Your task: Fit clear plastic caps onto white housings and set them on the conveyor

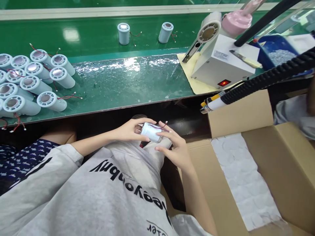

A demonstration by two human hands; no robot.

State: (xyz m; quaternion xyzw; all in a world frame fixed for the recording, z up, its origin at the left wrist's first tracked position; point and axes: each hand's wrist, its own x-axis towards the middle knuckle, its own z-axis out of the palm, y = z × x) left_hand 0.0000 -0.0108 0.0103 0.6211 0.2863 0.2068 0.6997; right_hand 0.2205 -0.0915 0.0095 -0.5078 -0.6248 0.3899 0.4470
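Note:
Above my lap, I hold a pale blue cylindrical housing (150, 131) lying on its side, with a thin red and dark wire lead running along it. My left hand (129, 129) grips its left end between thumb and fingers. On the right end, my right hand (175, 144) has its fingertips on the housing, the thumb below. At the left of the green bench, several similar housings (31, 68) stand grouped, tilted, with grilled round ends up and wires trailing.
Two more housings, a left one (123, 34) and a right one (165, 32), stand on the green belt (93, 36). A white box (225, 62) with a lit red switch bears a knife. At right are a blue bin (275, 49), black corrugated hose (268, 77) and open carton (204, 183).

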